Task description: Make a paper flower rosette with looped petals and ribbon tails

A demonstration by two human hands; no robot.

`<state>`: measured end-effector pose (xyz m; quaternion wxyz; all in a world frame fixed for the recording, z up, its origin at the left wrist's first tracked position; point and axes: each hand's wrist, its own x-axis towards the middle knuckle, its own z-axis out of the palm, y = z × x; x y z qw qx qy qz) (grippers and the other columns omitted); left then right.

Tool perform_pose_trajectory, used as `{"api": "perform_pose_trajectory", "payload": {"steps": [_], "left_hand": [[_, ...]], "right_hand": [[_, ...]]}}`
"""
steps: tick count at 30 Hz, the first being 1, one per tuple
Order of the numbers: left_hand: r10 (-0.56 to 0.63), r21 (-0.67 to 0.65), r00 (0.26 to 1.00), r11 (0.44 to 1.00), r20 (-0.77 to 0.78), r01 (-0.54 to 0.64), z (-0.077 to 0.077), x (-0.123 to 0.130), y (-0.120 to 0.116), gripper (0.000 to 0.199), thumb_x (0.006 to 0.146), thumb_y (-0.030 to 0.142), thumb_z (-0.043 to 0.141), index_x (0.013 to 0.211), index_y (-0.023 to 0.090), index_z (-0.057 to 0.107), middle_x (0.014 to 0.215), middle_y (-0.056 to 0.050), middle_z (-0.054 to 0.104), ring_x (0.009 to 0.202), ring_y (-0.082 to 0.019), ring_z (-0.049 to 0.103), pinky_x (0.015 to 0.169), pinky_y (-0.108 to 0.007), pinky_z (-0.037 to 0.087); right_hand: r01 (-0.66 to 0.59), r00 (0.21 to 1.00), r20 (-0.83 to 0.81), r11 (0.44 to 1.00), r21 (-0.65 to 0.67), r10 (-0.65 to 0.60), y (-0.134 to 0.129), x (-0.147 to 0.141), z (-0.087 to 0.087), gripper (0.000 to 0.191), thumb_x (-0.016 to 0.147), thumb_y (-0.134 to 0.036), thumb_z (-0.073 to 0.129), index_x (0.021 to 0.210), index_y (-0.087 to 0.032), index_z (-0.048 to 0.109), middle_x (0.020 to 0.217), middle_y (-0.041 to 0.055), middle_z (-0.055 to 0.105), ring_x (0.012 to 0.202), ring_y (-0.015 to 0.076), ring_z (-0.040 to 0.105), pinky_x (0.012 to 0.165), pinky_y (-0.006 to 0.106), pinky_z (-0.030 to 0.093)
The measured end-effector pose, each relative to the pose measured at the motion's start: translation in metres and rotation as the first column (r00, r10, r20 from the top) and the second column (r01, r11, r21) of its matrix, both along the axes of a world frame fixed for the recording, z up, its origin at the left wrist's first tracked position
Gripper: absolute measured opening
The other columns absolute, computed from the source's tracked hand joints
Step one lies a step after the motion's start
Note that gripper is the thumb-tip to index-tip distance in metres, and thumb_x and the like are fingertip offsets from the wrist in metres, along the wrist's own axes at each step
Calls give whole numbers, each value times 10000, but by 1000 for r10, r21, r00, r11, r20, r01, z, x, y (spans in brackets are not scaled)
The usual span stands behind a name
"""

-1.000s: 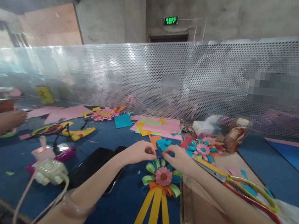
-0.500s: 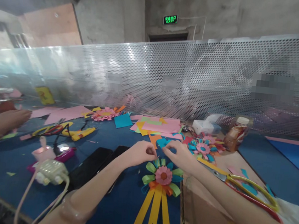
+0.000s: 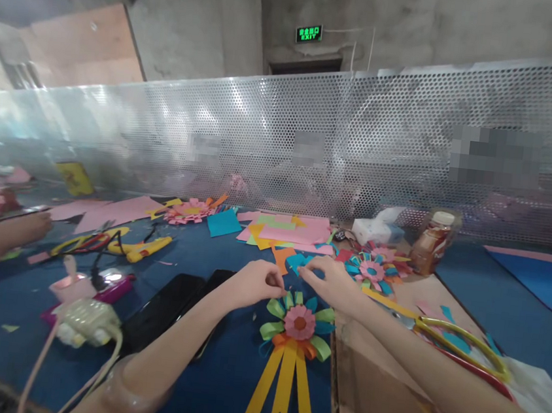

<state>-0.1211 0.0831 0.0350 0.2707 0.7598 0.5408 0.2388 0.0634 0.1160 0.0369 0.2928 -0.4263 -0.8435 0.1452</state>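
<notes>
The right hand (image 3: pixel 339 288) has eased farther from the rosette (image 3: pixel 299 322).

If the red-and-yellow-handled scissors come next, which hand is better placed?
Right, probably: the scissors lie alongside the right arm, though the right hand would have to draw back for them. The left hand, by the paper rosette, is farther off, with the right arm likely in its way.

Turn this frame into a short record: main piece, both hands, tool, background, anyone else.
Main piece: paper rosette, pink centre, three yellow tails, on blue tabletop
Left hand: pinched, near rosette's top; hold unclear
Right hand: curled, near blue paper scrap; hold unclear
Tool: scissors, yellow and red handles, partly hidden
Background: tissue box, bottle, perforated screen
Other person: co-worker's hand, left edge
</notes>
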Motion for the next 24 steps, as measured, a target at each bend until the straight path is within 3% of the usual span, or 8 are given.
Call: {"api": "perform_pose_trajectory", "payload": {"steps": [24], "left_hand": [[-7,-13,998,1000,-57,6,-1,1,0,184,654,343,593,688,162,599,650,-6,623,621,-144,579,554,-213,405]], "right_hand": [[-2,1000,20,1000,9,2,1,1,2,243,809,-303,490,681,-150,630,791,47,639,796,185,530,698,281,357]]}}
